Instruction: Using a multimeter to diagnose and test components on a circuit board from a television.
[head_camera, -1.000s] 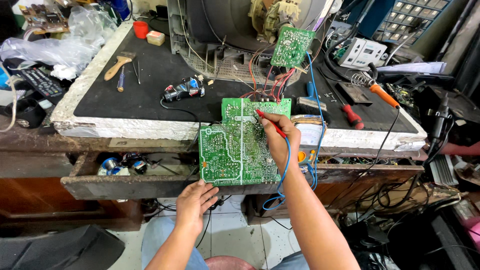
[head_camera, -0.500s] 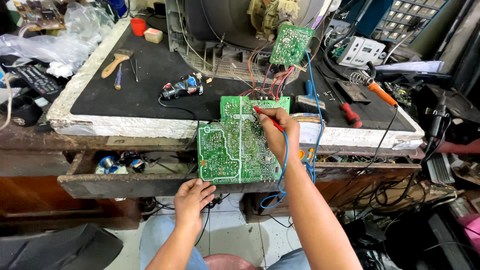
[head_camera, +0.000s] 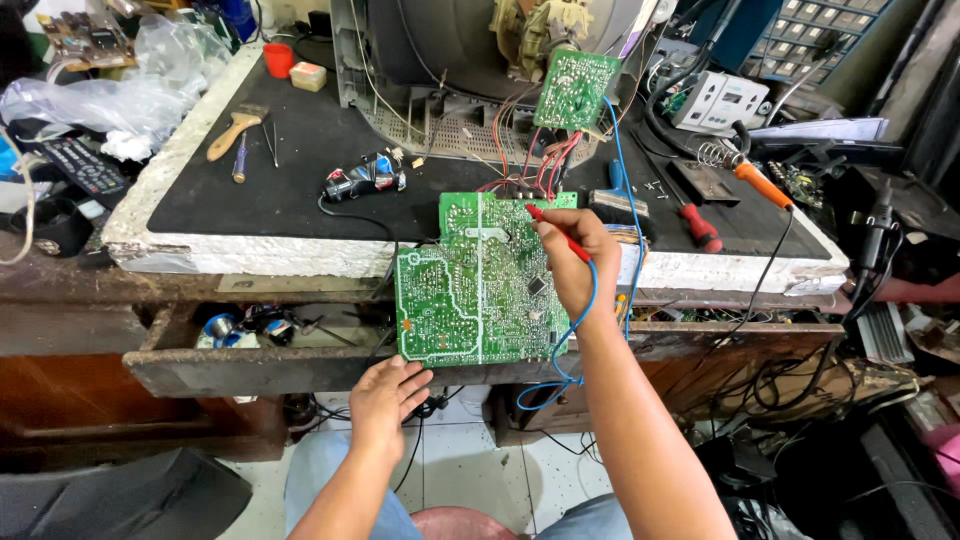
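Observation:
A large green circuit board (head_camera: 470, 285) stands tilted, solder side toward me, over the front edge of the workbench. My left hand (head_camera: 385, 395) props its lower edge from below, fingers touching the bottom of the board. My right hand (head_camera: 572, 270) grips a red test probe (head_camera: 555, 232) like a pen, its tip pressed on the upper right part of the board. A blue lead (head_camera: 570, 340) loops down from that hand. Red and other wires (head_camera: 535, 170) run from the board up to a smaller green board (head_camera: 575, 88) on the back of an opened television set (head_camera: 450, 60).
The black mat (head_camera: 260, 190) carries a brush (head_camera: 235, 130), a small screwdriver (head_camera: 240, 160), a red cup (head_camera: 279, 58) and a taped part (head_camera: 365, 178). A soldering iron with orange grip (head_camera: 760, 183) and red-handled tool (head_camera: 700, 225) lie at right. An open drawer (head_camera: 250, 335) juts out below left.
The probe tip has shifted slightly along the board's upper right area. My left hand stays under the board's lower edge; the view has tilted a little.

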